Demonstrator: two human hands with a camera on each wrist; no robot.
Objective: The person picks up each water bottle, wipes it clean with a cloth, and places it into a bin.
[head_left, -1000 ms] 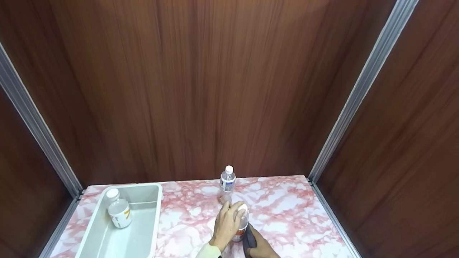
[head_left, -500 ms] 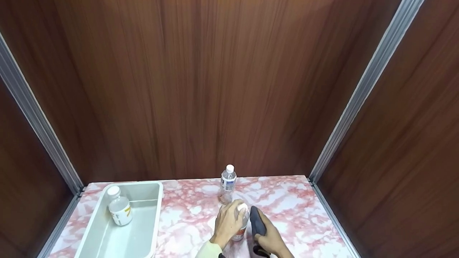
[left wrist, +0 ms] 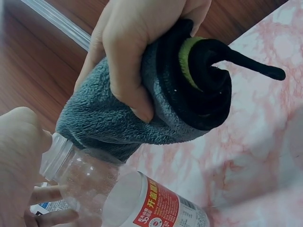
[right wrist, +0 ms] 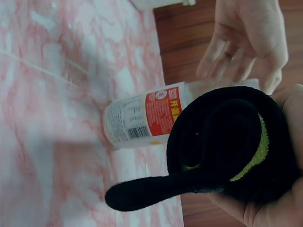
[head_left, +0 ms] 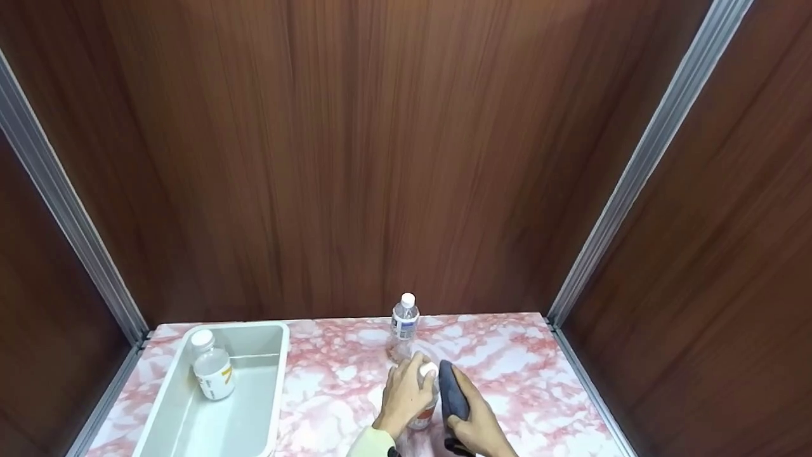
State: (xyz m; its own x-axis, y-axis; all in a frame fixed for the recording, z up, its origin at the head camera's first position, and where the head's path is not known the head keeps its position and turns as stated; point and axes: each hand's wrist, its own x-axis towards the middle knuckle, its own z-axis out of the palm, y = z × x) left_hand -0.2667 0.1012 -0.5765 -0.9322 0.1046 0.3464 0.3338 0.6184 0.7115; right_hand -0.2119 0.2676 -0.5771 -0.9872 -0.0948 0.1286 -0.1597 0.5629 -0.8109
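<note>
My left hand grips a clear plastic bottle by its upper part, fingers around the shoulder just below the white cap. The bottle stands on the table and carries a red and white label. In my right hand is a rolled grey cloth. Its end shows black trim, a yellow-green edge and a black loop. In the head view the cloth lies close along the bottle's right side. The left wrist view shows it by the bottle's neck; whether they touch I cannot tell.
Behind my left hand stands another clear bottle with a white cap. A pale grey tray on the left holds a white-capped bottle, leaning. Brown wood-grain panels enclose the pink and white marbled table.
My right hand has raised the cloth from low beside the bottle to about cap height, moving slightly away to the right. The left hand has kept its grip on the bottle.
</note>
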